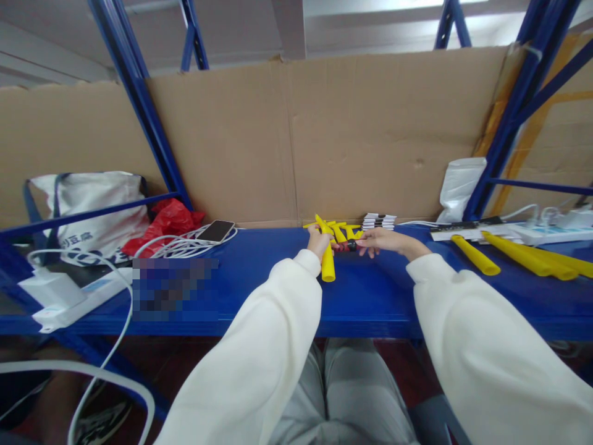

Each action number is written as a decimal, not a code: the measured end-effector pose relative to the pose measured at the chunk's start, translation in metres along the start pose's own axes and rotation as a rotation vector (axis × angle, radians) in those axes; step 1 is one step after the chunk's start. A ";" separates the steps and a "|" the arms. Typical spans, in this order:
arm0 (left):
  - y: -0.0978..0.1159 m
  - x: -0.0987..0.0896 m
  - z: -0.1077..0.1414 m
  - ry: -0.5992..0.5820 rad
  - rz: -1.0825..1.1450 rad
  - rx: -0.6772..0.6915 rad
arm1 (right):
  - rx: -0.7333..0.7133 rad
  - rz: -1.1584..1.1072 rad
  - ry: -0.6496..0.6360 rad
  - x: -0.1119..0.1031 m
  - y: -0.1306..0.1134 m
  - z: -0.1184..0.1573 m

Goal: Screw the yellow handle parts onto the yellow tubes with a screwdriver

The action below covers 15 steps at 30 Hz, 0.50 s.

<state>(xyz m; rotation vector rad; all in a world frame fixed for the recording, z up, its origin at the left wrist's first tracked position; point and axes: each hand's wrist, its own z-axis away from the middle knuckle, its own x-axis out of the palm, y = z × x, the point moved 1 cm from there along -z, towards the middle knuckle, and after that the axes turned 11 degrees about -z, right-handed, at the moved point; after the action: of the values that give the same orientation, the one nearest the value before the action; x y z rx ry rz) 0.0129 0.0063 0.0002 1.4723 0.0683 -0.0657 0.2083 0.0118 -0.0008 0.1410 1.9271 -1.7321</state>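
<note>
Fingers of my left hand [317, 242] are wrapped round a yellow cone-shaped tube [327, 262], its wide open end towards me. Just right of it, a small red and black object [348, 246] lies between my hands above the blue table [273, 278]. My right hand [382, 241] has its fingertips closed at the right end of that object. Several yellow pieces [340, 232] lie behind my hands near the cardboard. A stack of small white and black packets [378, 221] stands behind my right hand.
Further yellow tubes [523, 253] lie at the right beside a power strip [551, 233]. At the left are a phone [217, 231], white cables, a red plastic bag [169, 224], a cloth bag [99, 210] and a charger [53, 287]. Cardboard [361, 136] stands behind.
</note>
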 end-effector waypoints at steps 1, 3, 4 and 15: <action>0.001 -0.001 0.000 0.012 0.011 0.006 | 0.003 -0.032 0.035 -0.001 -0.002 0.001; 0.001 -0.002 -0.001 0.036 0.029 0.012 | 0.010 -0.092 0.114 -0.004 -0.006 0.003; 0.001 -0.003 -0.002 0.043 0.035 0.012 | 0.014 -0.123 0.159 -0.005 -0.007 0.003; -0.007 -0.002 -0.009 0.020 0.014 0.007 | -0.137 -0.391 0.850 -0.027 -0.002 -0.001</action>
<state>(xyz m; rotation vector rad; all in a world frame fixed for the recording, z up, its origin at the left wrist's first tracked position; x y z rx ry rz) 0.0106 0.0150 -0.0077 1.4803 0.0736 -0.0401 0.2297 0.0198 0.0135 0.5555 2.8257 -1.9600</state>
